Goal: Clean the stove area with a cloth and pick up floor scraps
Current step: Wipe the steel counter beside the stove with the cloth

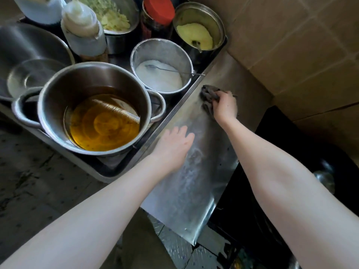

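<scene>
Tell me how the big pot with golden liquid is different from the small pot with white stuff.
The big pot is wider than the small pot. The big pot holds amber liquid, the small pot white powder. The big pot has loop handles; the small pot shows none. Both are shiny round steel and stand in one tray.
</scene>
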